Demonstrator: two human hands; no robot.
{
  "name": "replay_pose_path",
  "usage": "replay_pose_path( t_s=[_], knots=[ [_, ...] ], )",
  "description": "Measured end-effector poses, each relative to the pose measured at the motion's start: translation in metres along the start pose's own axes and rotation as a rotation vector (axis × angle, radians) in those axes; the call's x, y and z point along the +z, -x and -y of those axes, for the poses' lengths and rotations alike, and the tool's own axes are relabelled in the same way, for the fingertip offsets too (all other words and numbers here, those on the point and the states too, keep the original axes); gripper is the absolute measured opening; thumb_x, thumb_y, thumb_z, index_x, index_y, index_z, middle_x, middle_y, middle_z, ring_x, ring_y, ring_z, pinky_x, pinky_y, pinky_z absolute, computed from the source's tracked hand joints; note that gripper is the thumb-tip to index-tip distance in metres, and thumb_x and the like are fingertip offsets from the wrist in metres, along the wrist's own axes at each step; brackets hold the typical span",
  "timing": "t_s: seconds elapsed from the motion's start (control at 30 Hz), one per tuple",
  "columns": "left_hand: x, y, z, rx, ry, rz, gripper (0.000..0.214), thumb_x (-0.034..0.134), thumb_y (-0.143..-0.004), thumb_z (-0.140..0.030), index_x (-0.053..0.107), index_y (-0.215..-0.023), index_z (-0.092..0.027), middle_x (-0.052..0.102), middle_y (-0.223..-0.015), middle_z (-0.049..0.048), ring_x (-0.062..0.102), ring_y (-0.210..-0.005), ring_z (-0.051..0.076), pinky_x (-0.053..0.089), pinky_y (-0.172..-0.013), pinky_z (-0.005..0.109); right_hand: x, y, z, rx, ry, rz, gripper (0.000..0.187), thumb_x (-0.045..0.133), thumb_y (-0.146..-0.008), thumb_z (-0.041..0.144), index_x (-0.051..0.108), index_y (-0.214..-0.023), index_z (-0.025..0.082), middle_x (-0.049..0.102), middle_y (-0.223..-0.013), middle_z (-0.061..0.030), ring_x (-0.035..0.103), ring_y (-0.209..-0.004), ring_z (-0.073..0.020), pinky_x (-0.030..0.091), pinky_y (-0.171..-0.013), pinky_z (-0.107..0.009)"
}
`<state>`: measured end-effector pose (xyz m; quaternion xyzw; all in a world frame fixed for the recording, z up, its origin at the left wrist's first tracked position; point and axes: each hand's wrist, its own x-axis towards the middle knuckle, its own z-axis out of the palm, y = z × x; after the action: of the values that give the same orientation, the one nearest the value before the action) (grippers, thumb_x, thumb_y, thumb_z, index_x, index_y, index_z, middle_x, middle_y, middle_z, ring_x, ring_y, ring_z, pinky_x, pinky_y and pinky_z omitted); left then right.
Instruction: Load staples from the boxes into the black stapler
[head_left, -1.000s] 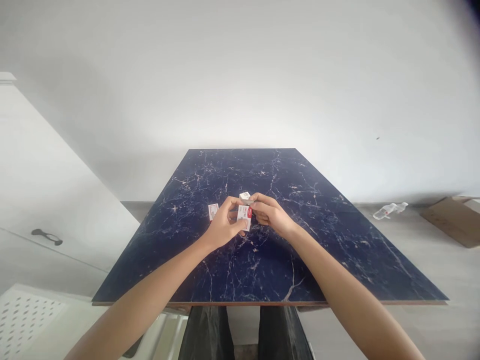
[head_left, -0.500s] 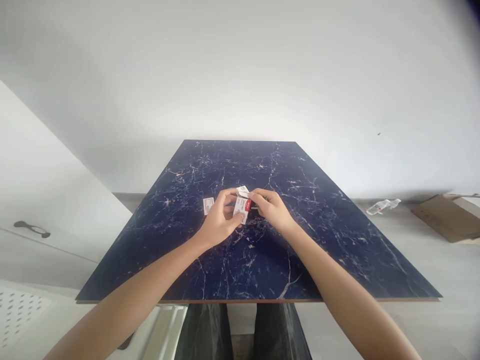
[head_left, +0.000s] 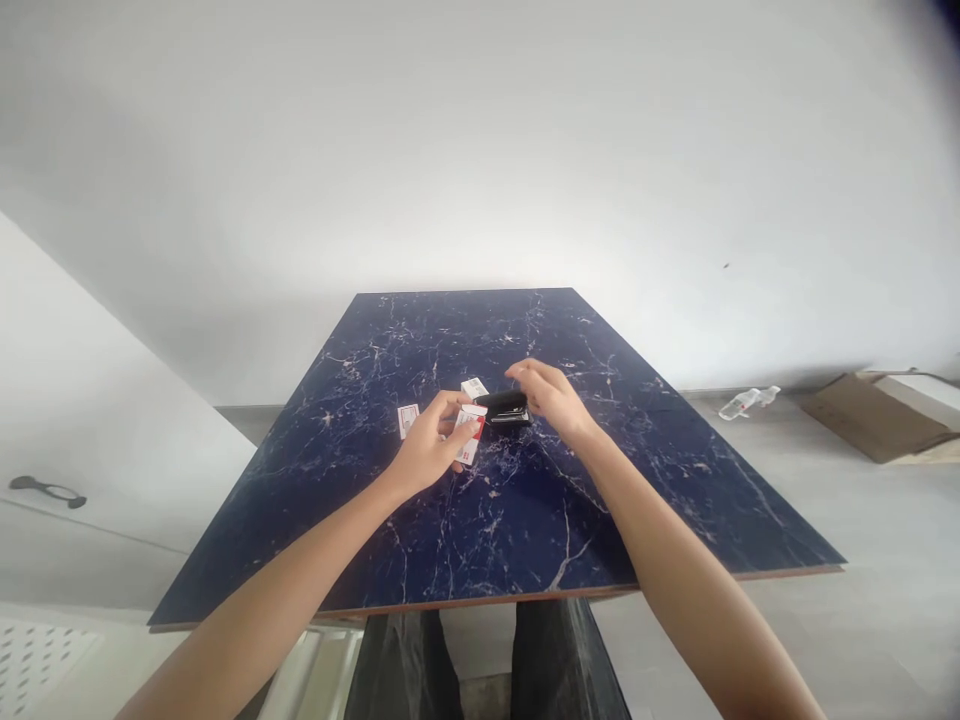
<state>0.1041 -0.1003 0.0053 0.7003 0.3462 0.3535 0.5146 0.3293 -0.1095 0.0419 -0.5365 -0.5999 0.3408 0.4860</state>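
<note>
My left hand (head_left: 433,442) is closed around a small white and red box (head_left: 469,445), held tilted above the table with my thumb across its front. To the right of the box, a black stapler (head_left: 504,403) lies on the table. My right hand (head_left: 553,397) hovers just beyond the stapler's right end, fingers loosely bent and slightly apart, with nothing visible in them. Behind the left fingers sits another white box (head_left: 473,388) with dark print, partly covered. Left of that hand lies a white box with a red border (head_left: 407,419).
The dark blue marbled table (head_left: 465,340) stands against a pale wall. On the floor to the right are a clear plastic bottle (head_left: 748,402) and a cardboard box (head_left: 874,420). A white cabinet with a dark handle (head_left: 49,491) stands at left.
My right hand has left the small box and moved up and right, so the stapler shows. My left hand has brought the box slightly left and down. The view has shifted a little.
</note>
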Motion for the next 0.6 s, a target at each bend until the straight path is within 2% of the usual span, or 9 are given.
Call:
replay_pose_path(
  t_s=[0.1,0.17,0.27,0.37,0.53,0.6],
  knots=[
    [0.002,0.002,-0.001,0.045,-0.060,-0.001,0.042,0.063,-0.091,-0.051,0.052,-0.122,-0.025,0.066,-0.098,0.0055,0.068,-0.070,0.018,0.056,-0.047,0.026,0.004,0.007,0.007,-0.103,0.106,0.191,0.032,0.058,-0.087,0.049,0.074,-0.089,0.021,0.056,-0.063,0.0011,0.040,-0.054,-0.0127,0.031,-0.055,-0.027],
    [0.003,0.004,-0.001,0.090,-0.105,-0.001,0.040,0.063,-0.092,-0.050,0.053,-0.122,-0.025,0.066,-0.095,0.0047,0.067,-0.070,0.018,0.056,-0.049,0.026,0.011,0.012,0.009,-0.168,0.155,0.272,0.031,0.059,-0.088,0.048,0.076,-0.089,0.022,0.053,-0.059,0.0028,0.036,-0.052,-0.0115,0.029,-0.054,-0.027],
    [0.005,0.006,-0.001,0.119,-0.128,-0.029,0.041,0.062,-0.092,-0.049,0.053,-0.124,-0.025,0.066,-0.101,0.0062,0.067,-0.071,0.017,0.056,-0.049,0.025,0.018,0.015,0.007,-0.222,0.178,0.268,0.031,0.058,-0.090,0.046,0.078,-0.088,0.022,0.053,-0.056,0.0033,0.034,-0.052,-0.0112,0.028,-0.054,-0.027],
    [0.008,0.006,0.001,0.080,-0.091,-0.050,0.049,0.062,-0.092,-0.050,0.048,-0.132,-0.027,0.064,-0.112,0.0081,0.067,-0.073,0.018,0.055,-0.045,0.024,0.021,0.015,0.004,-0.264,0.205,0.228,0.030,0.056,-0.092,0.041,0.078,-0.085,0.022,0.061,-0.062,0.0019,0.038,-0.053,-0.0111,0.030,-0.057,-0.027],
    [0.011,0.006,-0.001,0.018,-0.066,-0.001,0.043,0.061,-0.092,-0.054,0.050,-0.121,-0.025,0.062,-0.094,0.0047,0.065,-0.071,0.018,0.055,-0.044,0.025,0.023,0.018,0.005,-0.300,0.267,0.226,0.031,0.053,-0.092,0.036,0.075,-0.075,0.022,0.062,-0.062,0.0009,0.040,-0.054,-0.0117,0.030,-0.057,-0.028],
    [0.009,0.005,-0.001,0.008,-0.050,-0.007,0.041,0.060,-0.092,-0.055,0.049,-0.117,-0.025,0.061,-0.090,0.0028,0.064,-0.068,0.018,0.054,-0.045,0.025,0.021,0.018,0.005,-0.272,0.252,0.243,0.028,0.055,-0.091,0.039,0.075,-0.082,0.022,0.061,-0.064,0.0010,0.040,-0.054,-0.0119,0.031,-0.057,-0.028]
  ],
)
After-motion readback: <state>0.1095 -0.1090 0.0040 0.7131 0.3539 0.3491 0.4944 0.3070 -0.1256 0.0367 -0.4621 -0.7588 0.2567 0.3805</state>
